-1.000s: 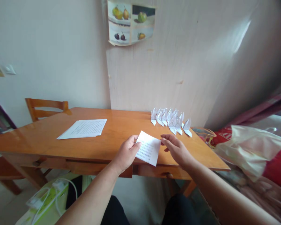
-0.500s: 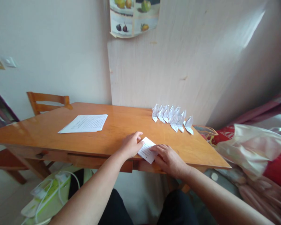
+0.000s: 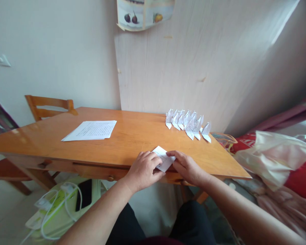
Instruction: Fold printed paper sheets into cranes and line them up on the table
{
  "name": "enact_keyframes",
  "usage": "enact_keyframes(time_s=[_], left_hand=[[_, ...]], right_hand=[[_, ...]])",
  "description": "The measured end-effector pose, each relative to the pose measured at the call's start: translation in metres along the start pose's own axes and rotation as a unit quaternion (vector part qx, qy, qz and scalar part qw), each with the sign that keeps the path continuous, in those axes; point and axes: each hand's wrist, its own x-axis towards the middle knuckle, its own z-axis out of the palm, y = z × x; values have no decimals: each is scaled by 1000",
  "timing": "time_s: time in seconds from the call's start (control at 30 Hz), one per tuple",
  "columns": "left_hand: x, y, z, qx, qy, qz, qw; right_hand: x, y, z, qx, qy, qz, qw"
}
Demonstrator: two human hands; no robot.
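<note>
A small folded square of printed paper [image 3: 166, 164] lies at the table's front edge, turned with one corner pointing away from me. My left hand [image 3: 145, 170] grips its near left side, thumb below and curled fingers on top. At the right corner, my right hand [image 3: 187, 166] holds the paper with its fingertips; the thumb is partly hidden. Farther back on the right stand several folded paper figures [image 3: 190, 124] with upright points, set close together. A stack of printed sheets [image 3: 90, 130] rests on the left part of the table.
The wooden table [image 3: 132, 131] stands against the wall, with a chair [image 3: 49, 103] at its far left. Plastic bags [image 3: 277, 156] crowd its right side. Below on the left are a power strip [image 3: 57, 206] with white cables and a dark phone-like slab [image 3: 84, 194].
My left hand has come nearer over the paper's near side, and its fingers have closed on it. My right fingers have shifted to the right corner. The view has tilted down slightly.
</note>
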Motion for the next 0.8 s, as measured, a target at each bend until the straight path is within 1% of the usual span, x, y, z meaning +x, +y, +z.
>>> enact_keyframes(time_s=[0.07,0.13,0.23,0.37,0.47,0.67,0.8], left_hand=[[1,-1,1,9,3,9,1000],[0,-2,0,9,6,14,1000],[-2,-4,1,7,14,11,1000],[-1,-8,3,15,26,9,1000],[2,-11,2,19,29,0,999],[10,-9,-1,31,30,-43,998],[12,-8,1,41,39,-59,997]], right_hand=[[0,6,-4,-7,30,5,1000],[-1,11,-8,-25,42,5,999],[-3,16,-12,-49,27,14,998],[-3,14,-13,-81,6,21,996],[-2,12,-12,-87,6,15,996],[1,19,-8,-29,29,21,999],[4,24,-9,16,22,39,999]])
